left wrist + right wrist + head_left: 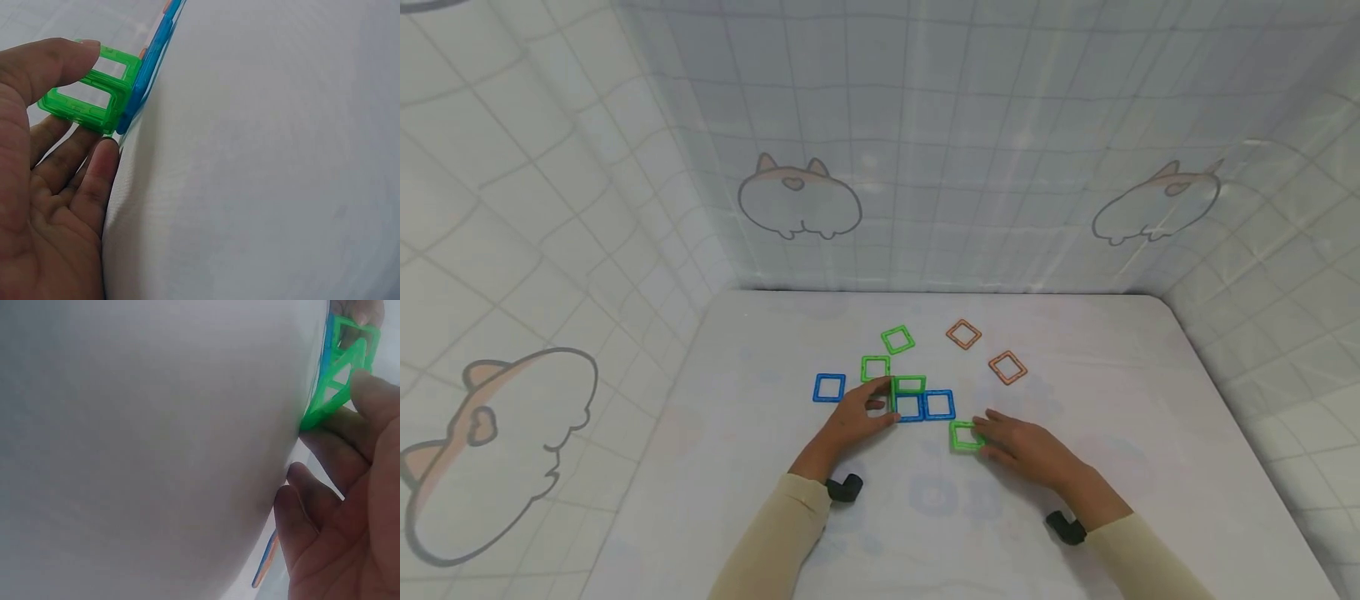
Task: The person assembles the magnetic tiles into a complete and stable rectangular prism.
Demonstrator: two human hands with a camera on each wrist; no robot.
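Near the table's middle, my left hand point(856, 418) holds a green square frame point(892, 395) that stands on edge, thumb on one side and fingers on the other. This frame meets the left edge of a blue square frame point(911, 420) lying flat. Another green frame point(912, 378) stands along that blue frame's back edge. A second flat blue frame point(942, 417) adjoins on the right. My right hand point(1026, 450) pinches a tilted green square frame point(322, 412) between thumb and fingers, in front of the blue pair and apart from it.
A loose blue frame point(829, 376) lies left of my left hand. Two green frames, one nearer point(876, 358) and one farther point(889, 342), lie behind it. Two orange frames, one farther back point(955, 327) and one nearer point(1000, 372), lie at the back right. Patterned curtains surround the white table point(737, 517).
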